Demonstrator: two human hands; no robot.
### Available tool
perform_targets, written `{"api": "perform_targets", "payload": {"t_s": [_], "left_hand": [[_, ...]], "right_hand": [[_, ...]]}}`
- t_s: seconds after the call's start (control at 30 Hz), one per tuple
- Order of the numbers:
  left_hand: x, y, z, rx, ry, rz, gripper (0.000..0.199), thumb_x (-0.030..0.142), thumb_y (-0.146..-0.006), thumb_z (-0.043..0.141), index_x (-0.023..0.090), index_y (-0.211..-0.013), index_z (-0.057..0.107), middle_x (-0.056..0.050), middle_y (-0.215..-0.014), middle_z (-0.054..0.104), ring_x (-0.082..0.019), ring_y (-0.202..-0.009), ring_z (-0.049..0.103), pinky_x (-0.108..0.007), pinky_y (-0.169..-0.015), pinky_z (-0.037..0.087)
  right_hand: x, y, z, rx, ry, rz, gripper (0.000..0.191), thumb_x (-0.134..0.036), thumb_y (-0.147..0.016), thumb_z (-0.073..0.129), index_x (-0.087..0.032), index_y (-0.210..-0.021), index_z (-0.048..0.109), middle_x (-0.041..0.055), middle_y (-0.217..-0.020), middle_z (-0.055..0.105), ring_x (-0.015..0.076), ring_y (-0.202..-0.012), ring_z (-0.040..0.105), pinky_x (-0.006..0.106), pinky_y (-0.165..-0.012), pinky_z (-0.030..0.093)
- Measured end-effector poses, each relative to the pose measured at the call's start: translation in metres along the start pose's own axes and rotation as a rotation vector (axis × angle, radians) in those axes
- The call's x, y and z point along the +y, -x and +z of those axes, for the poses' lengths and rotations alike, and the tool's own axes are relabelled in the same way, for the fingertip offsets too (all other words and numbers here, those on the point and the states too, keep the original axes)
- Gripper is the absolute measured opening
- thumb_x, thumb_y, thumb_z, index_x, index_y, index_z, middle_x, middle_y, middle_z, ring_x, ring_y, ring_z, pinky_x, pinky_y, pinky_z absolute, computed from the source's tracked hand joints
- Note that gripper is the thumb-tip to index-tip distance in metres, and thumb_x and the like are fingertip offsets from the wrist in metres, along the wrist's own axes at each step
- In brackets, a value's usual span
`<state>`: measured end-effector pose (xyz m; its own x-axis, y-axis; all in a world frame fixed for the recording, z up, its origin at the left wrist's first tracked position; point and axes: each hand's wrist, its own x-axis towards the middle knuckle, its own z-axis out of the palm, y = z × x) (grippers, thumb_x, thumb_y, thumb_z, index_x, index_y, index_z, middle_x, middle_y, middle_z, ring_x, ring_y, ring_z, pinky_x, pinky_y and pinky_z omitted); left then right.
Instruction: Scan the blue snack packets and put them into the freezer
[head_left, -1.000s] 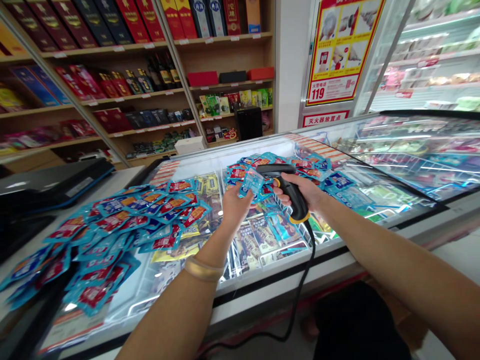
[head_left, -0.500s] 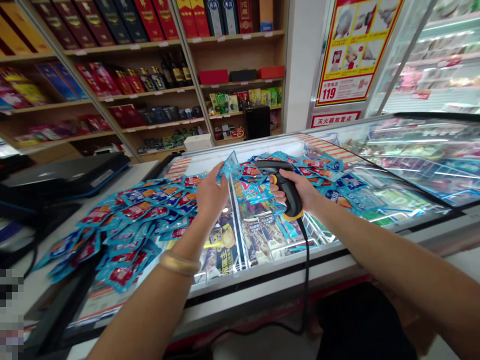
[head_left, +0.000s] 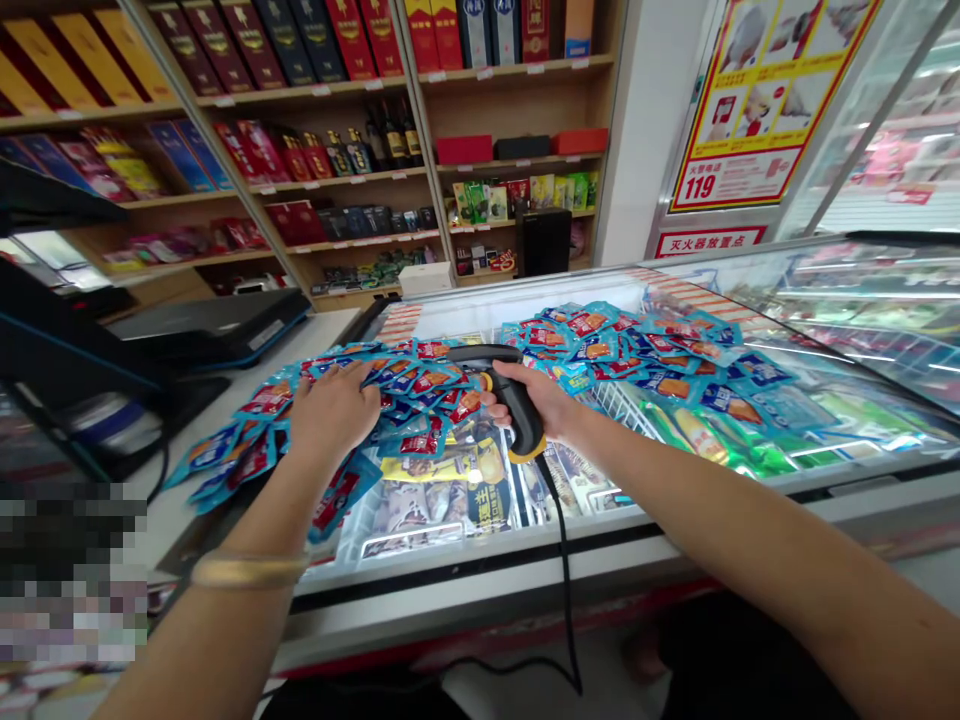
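Observation:
My right hand [head_left: 536,400] grips a black and yellow barcode scanner [head_left: 517,415] by its handle, its head pointing left. A black cable [head_left: 564,580] hangs from the handle. Farther left, my left hand [head_left: 334,410], with a gold bangle [head_left: 251,571] on the wrist, lies palm down over a heap of small blue snack packets [head_left: 420,435]. Its fingers stretch forward across them, and I see nothing held. A second pile of blue packets [head_left: 592,340], with red or dark blue labels, lies on the glass freezer top to the right of the scanner.
Under the glass lid, frozen goods [head_left: 480,490] fill wire baskets. A dark flat device [head_left: 202,325] sits on the white counter at left, near a black monitor-like screen [head_left: 45,370]. Behind stand shelves [head_left: 315,185] of boxes and bottles, plus a fire-safety poster [head_left: 765,110].
My left hand has moved left and down from above the freezer onto the left heap; the packet it held is no longer in it. The scanner has shifted left. My view has turned left.

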<state>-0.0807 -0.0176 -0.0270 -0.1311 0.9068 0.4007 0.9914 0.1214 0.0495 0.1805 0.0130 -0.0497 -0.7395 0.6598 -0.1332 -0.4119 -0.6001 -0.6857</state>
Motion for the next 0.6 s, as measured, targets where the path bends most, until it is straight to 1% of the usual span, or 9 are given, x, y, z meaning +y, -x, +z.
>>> {"api": "perform_targets", "payload": {"t_s": [0.07,0.13,0.2,0.27,0.33,0.43,0.53,0.6], "left_hand": [[0.006,0.001,0.0,0.06,0.034,0.005,0.052,0.025,-0.083,0.042,0.024,-0.131,0.061,-0.007,-0.141,0.057,-0.035,-0.137,0.044,-0.061,-0.115,0.026],[0.018,0.002,-0.002,0.14,0.074,0.017,0.052,0.025,-0.084,0.04,0.02,-0.132,0.059,-0.009,-0.144,0.054,-0.034,-0.139,0.041,-0.059,-0.117,0.024],[0.036,0.001,-0.003,0.197,0.136,0.069,0.051,0.024,-0.085,0.039,0.017,-0.132,0.058,-0.011,-0.142,0.055,-0.031,-0.139,0.042,-0.054,-0.117,0.026],[0.061,-0.002,-0.001,0.205,0.223,0.148,0.051,0.023,-0.085,0.039,0.014,-0.132,0.058,-0.012,-0.139,0.058,-0.028,-0.135,0.047,-0.048,-0.116,0.032],[0.089,-0.006,0.005,0.177,0.307,0.228,0.051,0.023,-0.085,0.041,0.011,-0.133,0.056,-0.013,-0.136,0.06,-0.026,-0.13,0.051,-0.044,-0.113,0.037],[0.134,-0.016,0.019,0.097,0.391,0.32,0.052,0.022,-0.084,0.044,0.011,-0.135,0.053,-0.013,-0.136,0.059,-0.025,-0.128,0.053,-0.041,-0.112,0.04],[0.175,-0.03,0.035,0.013,0.43,0.376,0.054,0.021,-0.084,0.048,0.013,-0.138,0.05,-0.013,-0.139,0.057,-0.025,-0.131,0.051,-0.04,-0.114,0.038],[0.198,-0.042,0.046,-0.067,0.395,0.39,0.058,0.021,-0.084,0.05,0.012,-0.141,0.046,-0.014,-0.145,0.051,-0.026,-0.136,0.045,-0.04,-0.116,0.035]], "right_hand": [[-0.001,0.002,-0.003,0.016,0.004,-0.011,0.024,-0.036,-0.092,0.051,-0.016,-0.08,0.055,0.0006,-0.061,0.052,0.0085,-0.046,0.044,0.018,-0.041,0.039],[-0.006,0.007,-0.007,0.038,0.008,-0.031,0.023,-0.036,-0.091,0.052,-0.016,-0.08,0.055,0.0004,-0.062,0.052,0.0084,-0.046,0.044,0.018,-0.041,0.039],[-0.015,0.015,-0.013,0.054,0.012,-0.063,0.023,-0.036,-0.091,0.053,-0.016,-0.08,0.055,0.0006,-0.062,0.052,0.0084,-0.046,0.044,0.018,-0.041,0.039],[-0.028,0.026,-0.021,0.072,0.012,-0.111,0.023,-0.036,-0.092,0.052,-0.016,-0.08,0.055,0.0007,-0.063,0.052,0.0083,-0.046,0.043,0.017,-0.041,0.039],[-0.042,0.04,-0.032,0.114,0.015,-0.163,0.024,-0.035,-0.092,0.05,-0.015,-0.081,0.055,0.0007,-0.063,0.052,0.008,-0.046,0.043,0.017,-0.04,0.04],[-0.062,0.064,-0.054,0.185,0.044,-0.243,0.022,-0.035,-0.09,0.053,-0.015,-0.082,0.056,0.001,-0.062,0.053,0.0088,-0.046,0.044,0.018,-0.04,0.041],[-0.075,0.085,-0.076,0.221,0.063,-0.301,0.021,-0.035,-0.089,0.054,-0.016,-0.082,0.056,0.0011,-0.063,0.053,0.0086,-0.047,0.043,0.018,-0.04,0.04],[-0.079,0.095,-0.087,0.241,0.064,-0.322,0.021,-0.035,-0.089,0.055,-0.016,-0.082,0.056,0.001,-0.063,0.053,0.0085,-0.047,0.043,0.018,-0.04,0.04]]}}
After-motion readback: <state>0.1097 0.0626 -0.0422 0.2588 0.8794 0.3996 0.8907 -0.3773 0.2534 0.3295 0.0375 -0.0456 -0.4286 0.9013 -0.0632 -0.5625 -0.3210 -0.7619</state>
